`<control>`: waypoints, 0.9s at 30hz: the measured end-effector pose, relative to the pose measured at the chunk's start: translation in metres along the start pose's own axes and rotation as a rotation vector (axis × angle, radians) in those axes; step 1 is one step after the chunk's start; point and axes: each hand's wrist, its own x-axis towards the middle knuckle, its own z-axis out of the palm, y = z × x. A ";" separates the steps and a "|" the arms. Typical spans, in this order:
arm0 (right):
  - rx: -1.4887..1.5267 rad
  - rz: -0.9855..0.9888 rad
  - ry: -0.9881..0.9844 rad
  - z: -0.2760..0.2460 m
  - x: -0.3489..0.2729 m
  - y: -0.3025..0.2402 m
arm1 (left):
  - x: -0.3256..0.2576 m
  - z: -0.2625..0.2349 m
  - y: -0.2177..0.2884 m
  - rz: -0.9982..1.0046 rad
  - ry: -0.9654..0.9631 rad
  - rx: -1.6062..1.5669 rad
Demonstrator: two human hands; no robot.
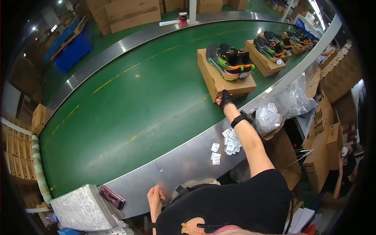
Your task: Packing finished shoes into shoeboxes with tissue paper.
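Note:
My right hand, in a black fingerless glove, grips the near corner of a brown cardboard shoebox on the green conveyor belt. On that box's lid rests a pair of black, green and orange sneakers. My left hand hovers over the metal ledge near my body, its fingers curled in and nothing visible in them. Small white packets lie in a loose heap on the ledge below my right forearm, with a few strays beside it.
Farther right, more sneakers sit on shoeboxes along the belt. Beside the ledge stands a carton with a clear bag of white packets. At lower left are a stack of patterned white paper and a phone. A red can stands on the far rim.

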 end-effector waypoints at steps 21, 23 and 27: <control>-0.772 -1.192 -0.937 0.099 -0.361 0.091 | 0.038 0.016 0.249 1.326 -0.067 0.469; -0.950 -1.509 -0.911 0.122 -0.349 0.070 | 0.041 0.017 0.263 1.439 -0.040 0.550; -0.996 -1.587 -1.039 0.151 -0.321 0.084 | 0.061 0.013 0.281 1.512 0.002 0.823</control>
